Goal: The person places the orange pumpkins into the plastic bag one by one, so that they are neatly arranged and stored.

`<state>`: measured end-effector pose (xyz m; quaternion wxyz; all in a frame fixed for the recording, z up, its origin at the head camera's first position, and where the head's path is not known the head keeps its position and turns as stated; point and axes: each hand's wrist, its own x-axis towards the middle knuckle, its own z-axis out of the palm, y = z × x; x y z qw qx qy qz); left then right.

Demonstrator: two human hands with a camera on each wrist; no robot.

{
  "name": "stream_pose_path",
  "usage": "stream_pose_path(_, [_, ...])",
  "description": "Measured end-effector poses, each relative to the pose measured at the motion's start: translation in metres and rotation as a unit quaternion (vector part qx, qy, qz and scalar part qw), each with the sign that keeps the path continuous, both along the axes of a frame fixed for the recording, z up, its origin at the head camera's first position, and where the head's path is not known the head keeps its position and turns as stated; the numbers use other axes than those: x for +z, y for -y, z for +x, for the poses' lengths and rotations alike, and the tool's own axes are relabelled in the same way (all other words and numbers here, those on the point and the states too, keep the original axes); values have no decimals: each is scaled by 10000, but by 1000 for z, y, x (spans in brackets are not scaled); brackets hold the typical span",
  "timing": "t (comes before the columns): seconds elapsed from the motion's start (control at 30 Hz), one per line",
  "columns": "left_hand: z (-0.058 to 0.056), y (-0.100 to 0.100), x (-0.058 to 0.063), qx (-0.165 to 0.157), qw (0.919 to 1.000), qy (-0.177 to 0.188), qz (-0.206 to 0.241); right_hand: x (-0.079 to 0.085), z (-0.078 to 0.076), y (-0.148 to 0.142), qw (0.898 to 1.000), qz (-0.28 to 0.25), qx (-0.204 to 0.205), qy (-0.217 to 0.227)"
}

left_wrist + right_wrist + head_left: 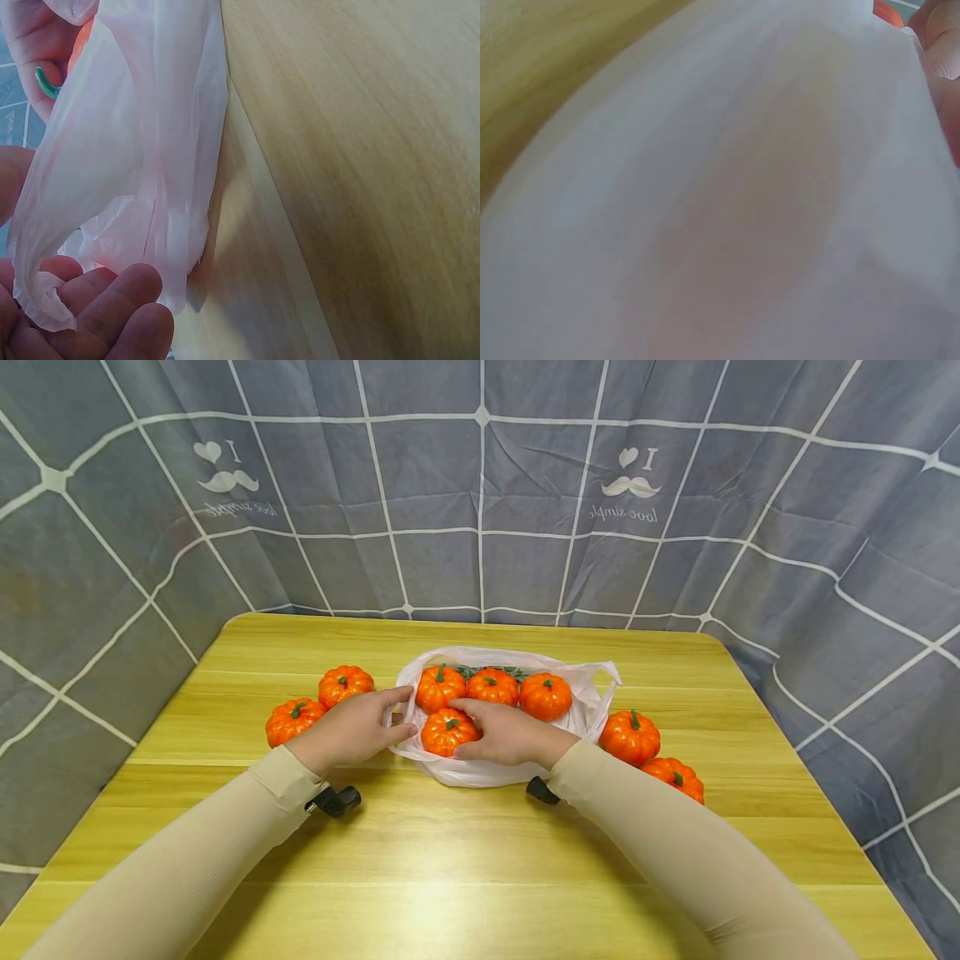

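Observation:
A white plastic bag lies spread on the table, its mouth facing up. My right hand reaches in and grips a small orange pumpkin at the front left, thumb on the near side and fingers beyond. Behind it in the bag sit a left pumpkin, a middle pumpkin and a right pumpkin. At the bag's left edge is my left hand, thumb and fingers apart. In the left wrist view, a bag handle lies loosely across its fingers. White plastic hides most of the right wrist view.
Two pumpkins stand left of the bag, one partly behind my left hand. Two more pumpkins stand to its right, beside my right forearm. Dark green patterning shows at the bag's back. A grey checked curtain surrounds the wooden table.

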<state>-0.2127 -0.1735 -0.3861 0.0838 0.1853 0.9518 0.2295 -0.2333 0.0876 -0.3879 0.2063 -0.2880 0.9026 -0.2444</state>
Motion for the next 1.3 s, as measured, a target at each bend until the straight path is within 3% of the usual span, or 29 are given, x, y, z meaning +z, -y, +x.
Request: stream_pose_path(1.3, [0, 2, 1, -40, 10000, -15, 8, 2, 0, 1, 10000, 33, 70, 50])
